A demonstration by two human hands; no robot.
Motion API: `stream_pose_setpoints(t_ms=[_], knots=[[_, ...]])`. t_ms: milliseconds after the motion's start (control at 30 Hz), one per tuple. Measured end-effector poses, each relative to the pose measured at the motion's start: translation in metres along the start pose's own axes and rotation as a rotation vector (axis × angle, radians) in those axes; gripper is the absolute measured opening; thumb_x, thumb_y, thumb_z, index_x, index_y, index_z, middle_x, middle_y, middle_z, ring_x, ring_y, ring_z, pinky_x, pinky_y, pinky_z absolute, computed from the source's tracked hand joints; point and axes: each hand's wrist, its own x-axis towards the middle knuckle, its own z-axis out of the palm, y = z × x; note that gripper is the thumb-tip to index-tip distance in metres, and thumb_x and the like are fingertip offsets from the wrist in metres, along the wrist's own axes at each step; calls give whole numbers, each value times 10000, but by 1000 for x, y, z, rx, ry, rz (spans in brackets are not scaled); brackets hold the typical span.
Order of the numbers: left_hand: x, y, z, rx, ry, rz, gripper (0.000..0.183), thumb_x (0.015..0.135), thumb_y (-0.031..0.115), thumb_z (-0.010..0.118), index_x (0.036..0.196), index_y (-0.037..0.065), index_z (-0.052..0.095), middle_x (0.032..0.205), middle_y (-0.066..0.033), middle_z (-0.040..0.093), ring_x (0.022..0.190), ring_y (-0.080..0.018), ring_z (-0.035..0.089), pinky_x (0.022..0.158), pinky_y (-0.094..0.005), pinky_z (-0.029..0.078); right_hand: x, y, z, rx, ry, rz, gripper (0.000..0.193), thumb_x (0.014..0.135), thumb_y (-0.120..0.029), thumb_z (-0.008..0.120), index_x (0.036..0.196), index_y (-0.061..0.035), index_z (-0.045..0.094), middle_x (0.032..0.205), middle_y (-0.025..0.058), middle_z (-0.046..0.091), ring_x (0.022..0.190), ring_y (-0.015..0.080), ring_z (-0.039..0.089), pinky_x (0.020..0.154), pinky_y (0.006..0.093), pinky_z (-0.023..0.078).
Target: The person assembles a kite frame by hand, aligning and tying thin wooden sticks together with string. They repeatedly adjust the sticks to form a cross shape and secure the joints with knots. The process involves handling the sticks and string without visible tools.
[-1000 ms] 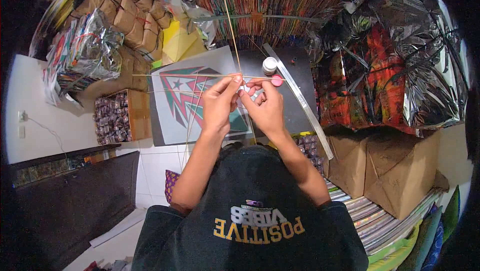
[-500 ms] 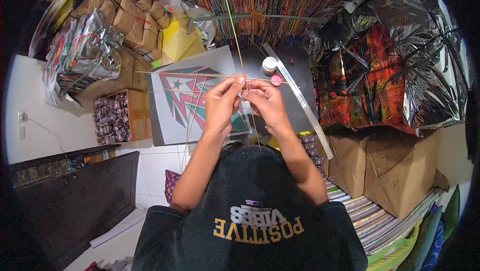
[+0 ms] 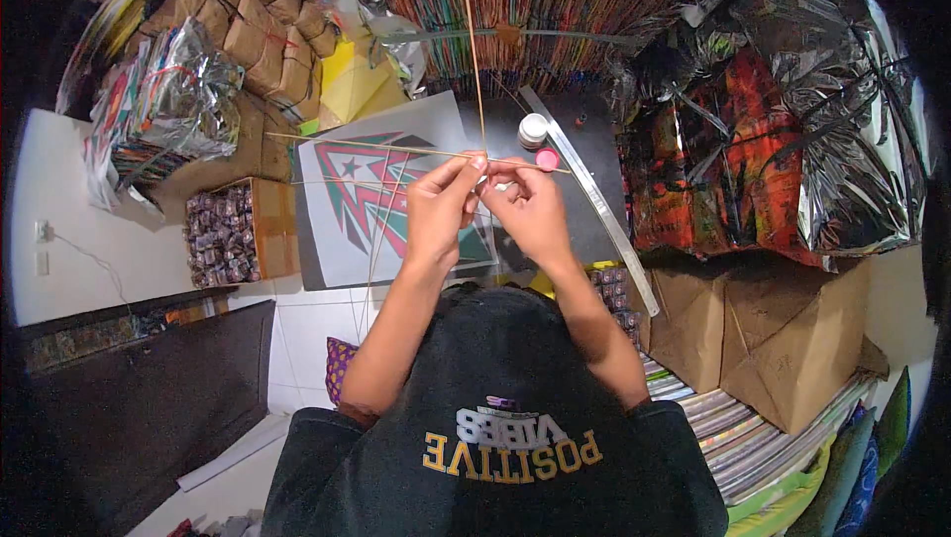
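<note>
Two thin wooden sticks cross near my fingertips: one upright stick [image 3: 473, 42] reaches away from me, and one crosswise stick [image 3: 371, 145] slants slightly down to the right. My left hand [image 3: 436, 205] pinches them at the crossing, thumb on top. Close beside it, my right hand [image 3: 533, 215] has its thumb and fingers pressed together just below the crosswise stick; what they pinch is too small to make out. Underneath, a pale sheet [image 3: 322, 250] with a red, green and black star design lies on the dark table [image 3: 517, 250]. More thin sticks [image 3: 379, 225] lie over it.
A white jar [image 3: 533, 131], a pink-red lid [image 3: 547, 160] and a long metal ruler [image 3: 594, 200] lie at the table's right. Packed stacks [image 3: 505, 61] stand behind. Plastic-wrapped bundles [image 3: 733, 161] and cardboard boxes [image 3: 783, 329] are at right; an open carton [image 3: 275, 230] is left.
The crossed sticks have turned slightly clockwise: the far tip swung right and the crosswise stick's left end rose. My right hand has shifted a little, its fingers curling closer at the crossing.
</note>
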Motion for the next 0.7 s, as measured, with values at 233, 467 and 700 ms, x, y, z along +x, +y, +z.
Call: stream_pose_setpoints(t_ms=[233,467,700], knots=[[1,-4,0,-26,-33,-20,188,948,212,696,1023,43,730,777,35,634,552,-2,446,438,-170,280,-1,-1,4,340,-23,101,420,890,-42,708,1279,-23,549,910,70,703,719,18,602,583,193,464],[4,2,-5,-35,-15,-54,236,935,232,713,1095,60,705,897,7,673,588,-16,464,464,-165,311,-4,2,4,481,21,158,480,866,-30,741,1289,-14,515,945,108,700,741,57,632,607,203,498],[8,6,-6,-44,0,-58,248,933,232,715,1106,57,694,921,-3,673,584,-17,460,462,-167,318,-7,-3,1,579,-4,180,404,913,23,625,1291,30,485,1018,200,709,822,180,713,703,289,597]])
